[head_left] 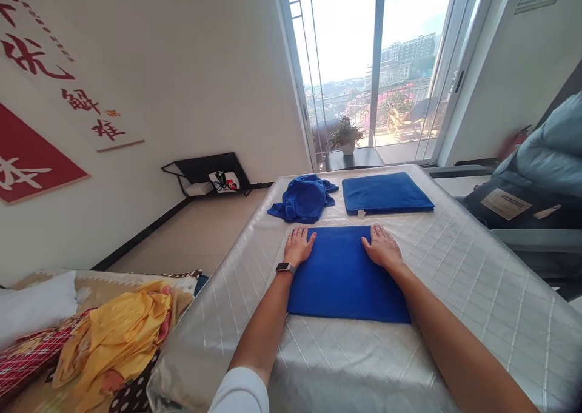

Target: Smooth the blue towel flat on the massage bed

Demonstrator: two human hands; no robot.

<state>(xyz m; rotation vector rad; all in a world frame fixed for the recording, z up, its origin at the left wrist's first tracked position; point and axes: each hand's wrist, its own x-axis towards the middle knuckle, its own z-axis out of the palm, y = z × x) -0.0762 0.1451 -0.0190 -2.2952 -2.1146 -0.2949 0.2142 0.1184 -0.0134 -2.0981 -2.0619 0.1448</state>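
A blue cloth (345, 279), folded into a flat rectangle, lies on the mattress directly before me. On its far left corner rests my left hand (299, 247), palm down with the fingers stretched forward; a watch is on that wrist. At the far right corner my right hand (382, 247) lies flat in the same way, thumb spread inward. Neither hand grips anything. Just beyond the left hand sits a crumpled blue cloth (305, 198). Farther off to the right is a neat, folded blue cloth (386, 191) with a small white tag at its near edge.
The quilted silvery mattress (482, 316) carries all the cloths. At lower left, a lower bed holds a yellow cloth (122, 328) and a white pillow (40, 304). Bedding and a dark bag (509, 207) stand on the right. A potted plant (348, 137) is by the glass door.
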